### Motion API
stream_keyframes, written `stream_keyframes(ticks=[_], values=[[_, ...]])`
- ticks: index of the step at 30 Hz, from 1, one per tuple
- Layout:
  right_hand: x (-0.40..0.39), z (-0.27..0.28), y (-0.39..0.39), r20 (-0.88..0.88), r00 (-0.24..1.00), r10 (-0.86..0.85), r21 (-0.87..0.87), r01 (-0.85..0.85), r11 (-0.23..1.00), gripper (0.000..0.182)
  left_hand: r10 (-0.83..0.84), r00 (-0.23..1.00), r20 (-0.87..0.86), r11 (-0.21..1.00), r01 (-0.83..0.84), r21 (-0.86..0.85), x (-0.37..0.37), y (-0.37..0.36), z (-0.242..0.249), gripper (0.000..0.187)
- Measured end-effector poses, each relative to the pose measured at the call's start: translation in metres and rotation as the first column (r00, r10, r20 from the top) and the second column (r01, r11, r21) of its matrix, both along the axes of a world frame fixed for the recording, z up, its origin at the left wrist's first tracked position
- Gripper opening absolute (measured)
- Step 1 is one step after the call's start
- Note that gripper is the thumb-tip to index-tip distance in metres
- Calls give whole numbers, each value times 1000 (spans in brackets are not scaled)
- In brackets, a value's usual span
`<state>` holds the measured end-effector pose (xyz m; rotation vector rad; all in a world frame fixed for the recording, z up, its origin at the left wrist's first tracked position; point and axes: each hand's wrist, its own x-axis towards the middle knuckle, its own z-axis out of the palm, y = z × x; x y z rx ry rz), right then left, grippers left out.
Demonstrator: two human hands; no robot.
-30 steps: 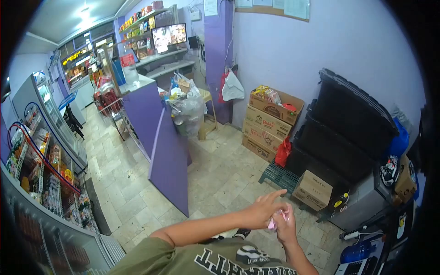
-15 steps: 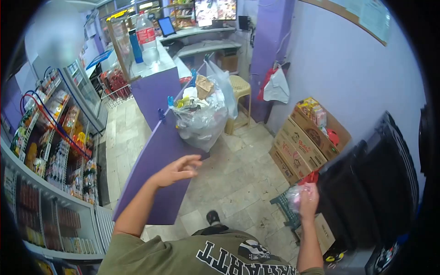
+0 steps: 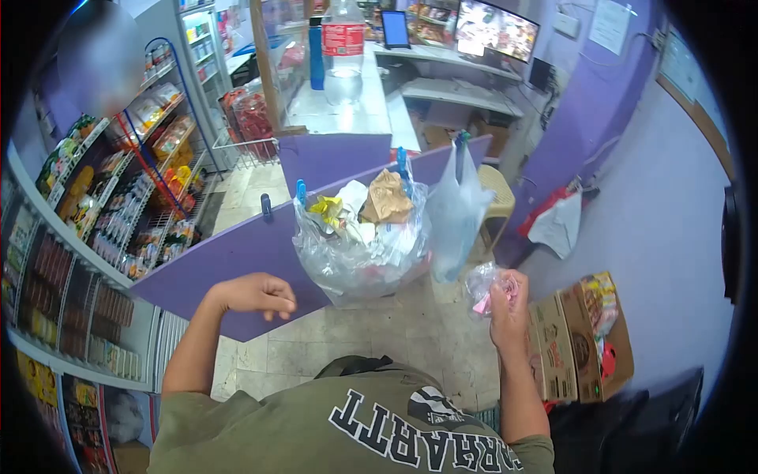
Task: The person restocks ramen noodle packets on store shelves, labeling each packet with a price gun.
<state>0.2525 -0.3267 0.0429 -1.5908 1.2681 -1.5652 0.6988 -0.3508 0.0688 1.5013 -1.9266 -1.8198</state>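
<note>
"Snack shelves are way out past the left hand. What's that hand doing?"

"Its fingers are bent, and I see nothing in it. I can't tell if the tips touch."

"And what's to the right of it?"

"A purple board, then a big see-through bag with crumpled paper on top. Next is a pale bag, just past the right hand."

"Where's the wrapper?"

"Squeezed in the right hand — it pokes out on the left side, with cardboard boxes to the right."

"Is it heavy?"

"I think it's super light, soft and a bit slippery. I'd pinch the bunched part by the thumb, because the puffy bit could squish or slip."

"What does it look like?"

"Shiny, see-through and wrinkly — with a pink bit near the thumb."
</note>
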Motion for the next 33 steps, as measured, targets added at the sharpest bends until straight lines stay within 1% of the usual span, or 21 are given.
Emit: stream_keyframes(ticks=[1, 2, 4, 5, 6, 7, 9, 11, 12, 14, 15, 17, 18, 21, 22, 25, 26, 29, 30, 32, 33], values=[[3, 7, -20, 19, 999, 37, -11, -36, 999, 27, 28, 999, -37, 980, -35, -195, -21, 7, 13, 29], [0, 13, -41, 23, 998, 60, -55, -59, 997, 28, 51, 996, -68, 922, -73, -380, -48, 13, 22, 30], [10, 31, -85, 31, 994, 108, -137, -103, 985, 31, 118, 992, 41, 718, -57, -694, -96, 13, 29, 29], [19, 41, -105, 35, 983, 179, -166, -171, 971, 32, 162, 980, 116, 524, 15, -852, -115, 6, 27, 32], [29, 52, -124, 39, 967, 254, -192, -242, 951, 34, 225, 956, 187, 308, 112, -945, -133, -3, 23, 35], [40, 61, -143, 40, 943, 330, -217, -314, 924, 35, 316, 933, 173, 245, 96, -965, -150, -11, 18, 36], [67, 76, -180, -38, 894, 445, -317, -434, 843, 36, 489, 862, 135, 121, 86, -989, -173, -27, 4, 37], [94, 81, -215, -41, 799, 600, -207, -594, 777, 38, 623, 764, 171, 141, 106, -984, -181, -36, -15, 36], [107, 74, -236, -152, 733, 663, -154, -680, 717, 37, 679, 709, 191, 154, 117, -981, -183, -41, -22, 35], [133, 49, -270, -348, 558, 753, -28, -809, 587, 36, 712, 667, 220, 151, 161, -975, -189, -42, -30, 34], [140, 52, -276, -436, 445, 783, -27, -875, 483, 34, 727, 647, 231, 146, 183, -972, -189, -44, -32, 33], [145, 60, -278, -591, 196, 782, 16, -967, 254, 31, 753, 637, 166, 66, 178, -982, -190, -48, -41, 30], [148, 63, -273, -623, 118, 773, 57, -979, 195, 25, 762, 634, 135, 31, 172, -985, -192, -47, -45, 29], [158, 64, -270, -755, -88, 650, 162, -985, 55, 26, 728, 675, 116, -72, 244, -967, -190, -42, -50, 29], [162, 61, -268, -769, -67, 635, 133, -990, 56, 24, 732, 678, 65, -134, 238, -962, -194, -43, -43, 24], [172, 63, -261, -793, -203, 574, 262, -965, 22, 20, 602, 794, 83, -85, 167, -982, -195, -40, -44, 20], [174, 59, -260, -816, -190, 546, 224, -975, -5, 22, 567, 822, 57, -120, 150, -981, -194, -44, -43, 16], [178, 50, -256, -825, -255, 505, 234, -966, -106, 26, 577, 807, 124, -36, 177, -984, -183, -40, -35, 15], [178, 45, -254, -811, -310, 496, 276, -951, -143, 32, 573, 811, 117, -88, 203, -975, -180, -45, -34, 17], [177, 41, -257, -767, -373, 523, 315, -928, -201, 42, 560, 823, 98, -196, 246, -949, -171, -57, -31, 21], [177, 40, -260, -745, -404, 531, 332, -915, -230, 47, 545, 833, 97, -228, 258, -939, -166, -62, -30, 20]])
